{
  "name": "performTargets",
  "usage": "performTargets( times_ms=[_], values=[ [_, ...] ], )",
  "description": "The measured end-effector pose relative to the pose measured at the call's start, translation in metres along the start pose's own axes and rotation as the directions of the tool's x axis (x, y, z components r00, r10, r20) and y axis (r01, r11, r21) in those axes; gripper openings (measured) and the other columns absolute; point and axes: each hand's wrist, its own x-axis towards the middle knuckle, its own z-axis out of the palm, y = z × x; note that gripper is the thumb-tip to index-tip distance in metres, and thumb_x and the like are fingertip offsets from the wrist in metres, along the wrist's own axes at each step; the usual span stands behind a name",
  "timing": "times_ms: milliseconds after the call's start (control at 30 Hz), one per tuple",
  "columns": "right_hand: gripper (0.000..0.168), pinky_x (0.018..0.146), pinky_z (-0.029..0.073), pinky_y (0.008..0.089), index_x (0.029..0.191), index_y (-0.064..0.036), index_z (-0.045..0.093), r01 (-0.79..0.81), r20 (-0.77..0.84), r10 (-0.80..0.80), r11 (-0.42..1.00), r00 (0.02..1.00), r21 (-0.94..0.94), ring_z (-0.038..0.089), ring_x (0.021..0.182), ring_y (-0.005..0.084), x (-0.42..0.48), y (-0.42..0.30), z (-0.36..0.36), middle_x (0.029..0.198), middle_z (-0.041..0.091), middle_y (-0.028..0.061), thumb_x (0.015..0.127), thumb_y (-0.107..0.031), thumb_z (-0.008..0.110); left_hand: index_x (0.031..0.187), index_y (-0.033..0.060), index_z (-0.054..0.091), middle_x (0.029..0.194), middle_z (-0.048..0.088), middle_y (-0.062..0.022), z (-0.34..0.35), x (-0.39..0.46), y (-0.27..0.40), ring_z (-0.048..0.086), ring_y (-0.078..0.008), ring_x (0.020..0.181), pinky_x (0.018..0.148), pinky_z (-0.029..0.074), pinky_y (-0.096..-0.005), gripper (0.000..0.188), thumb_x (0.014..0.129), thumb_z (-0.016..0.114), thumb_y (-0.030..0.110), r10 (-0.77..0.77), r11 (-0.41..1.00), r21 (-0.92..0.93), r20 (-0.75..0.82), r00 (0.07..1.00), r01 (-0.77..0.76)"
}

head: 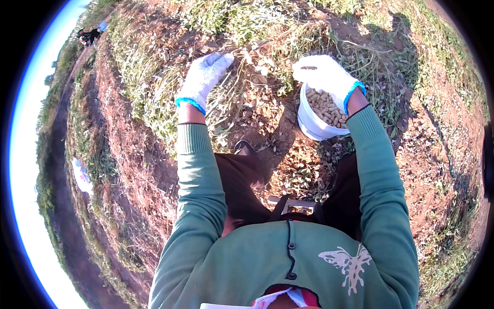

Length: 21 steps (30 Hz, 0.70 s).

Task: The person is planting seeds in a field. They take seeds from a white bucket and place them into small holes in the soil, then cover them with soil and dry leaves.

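Observation:
White knitted gloves with blue cuffs cover both hands. My left hand (206, 79) is over the pulled plants at the upper left, fingertips together beside thin dry stems (241, 63); whether it grips one is not clear. Over the rim of a white plastic bucket (314, 129) is my right hand (326, 75), its fingers pointing left past the bucket. Unshelled peanuts (328, 108) fill much of the bucket, partly hidden by that hand and wrist. Whether the right fingers hold anything cannot be told.
Uprooted peanut plants (216, 17) lie in rows on reddish soil (424, 146). A low seat frame (299, 204) shows between my legs. At far left is a white bag (82, 175); another person (89, 36) is far off at the upper left.

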Motion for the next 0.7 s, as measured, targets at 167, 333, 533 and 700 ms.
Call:
performTargets(
  times_ms=[167, 333, 533, 700],
  values=[
    [0.034, 0.085, 0.051, 0.0462, 0.1, -0.005, 0.071, -0.138, -0.226, -0.009, 0.766, 0.974, -0.628, 0.064, 0.098, 0.0361, -0.01, 0.035, -0.027, 0.104, 0.068, 0.0182, 0.084, -0.033, 0.064, 0.123, -0.0028, 0.062, 0.108, 0.069, -0.0074, -0.018, 0.003, -0.016, 0.067, -0.0177, 0.096, 0.087, 0.05, -0.0306, 0.051, 0.087, 0.074, 0.031, 0.011, 0.943, -0.334, -0.024, 1.0, -0.018],
    [0.036, 0.087, 0.052, 0.0491, 0.11, -0.008, 0.07, -0.389, -0.275, 0.282, 0.543, 0.919, -0.744, 0.065, 0.103, 0.0359, -0.015, 0.055, -0.042, 0.112, 0.068, 0.019, 0.083, -0.032, 0.067, 0.122, 0.0003, 0.063, 0.108, 0.069, -0.0074, -0.034, 0.015, -0.045, 0.067, -0.0187, 0.096, 0.085, 0.052, -0.0318, 0.044, 0.089, 0.071, 0.028, 0.016, 0.913, -0.407, 0.03, 0.999, -0.003],
    [0.068, 0.104, 0.043, 0.0377, 0.133, -0.004, 0.056, 0.048, 0.053, -0.045, 0.997, 0.998, -0.054, 0.055, 0.124, 0.0297, -0.005, 0.033, 0.01, 0.135, 0.057, 0.0174, 0.081, -0.043, 0.073, 0.116, 0.0005, 0.066, 0.092, 0.068, -0.0016, -0.017, 0.025, -0.046, 0.061, -0.0125, 0.077, 0.071, 0.048, -0.026, 0.036, 0.089, 0.071, 0.024, 0.082, 0.866, -0.499, 0.092, 0.992, -0.025],
    [0.087, 0.11, 0.039, 0.0373, 0.15, -0.006, 0.033, 0.11, 0.019, -0.109, 0.957, 0.994, -0.267, 0.047, 0.132, 0.0341, 0.02, -0.004, 0.057, 0.149, 0.042, 0.0182, 0.078, -0.034, 0.074, 0.111, 0.0011, 0.067, 0.083, 0.065, -0.0002, 0.002, 0.015, -0.029, 0.055, -0.0087, 0.065, 0.059, 0.043, -0.0218, 0.027, 0.09, 0.069, 0.019, 0.073, 0.784, -0.619, 0.012, 0.997, -0.05]
  ],
)
